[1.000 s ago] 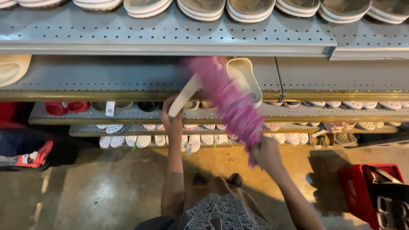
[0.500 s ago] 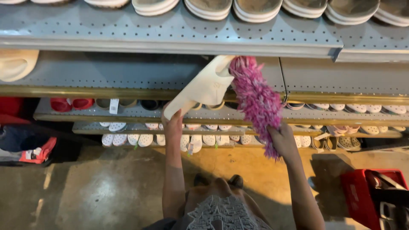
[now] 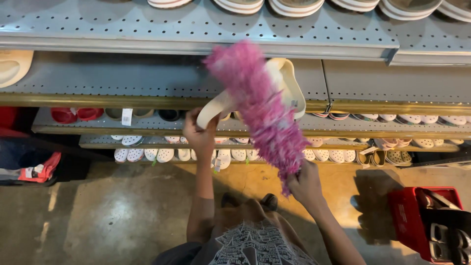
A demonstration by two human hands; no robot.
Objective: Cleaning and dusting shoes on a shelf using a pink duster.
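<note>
My left hand (image 3: 200, 133) grips the heel end of a cream clog shoe (image 3: 289, 86) and holds it up in front of the grey metal shelf (image 3: 122, 78). My right hand (image 3: 305, 185) holds the handle of a fluffy pink duster (image 3: 260, 105). The duster's head lies slanted across the shoe, covering its middle. Both arms reach up from below.
Several shelves hold rows of shoes: white-soled ones on the top shelf (image 3: 294, 6), red, dark and white clogs on the lower shelves (image 3: 147, 153). Another cream clog (image 3: 12, 68) sits at far left. A red basket (image 3: 422, 216) stands on the concrete floor at right, a red-and-dark bag (image 3: 34, 167) at left.
The duster has swung back left across the shoe, its tip now up near the top shelf. The shoe has tilted so its opening faces me again.
</note>
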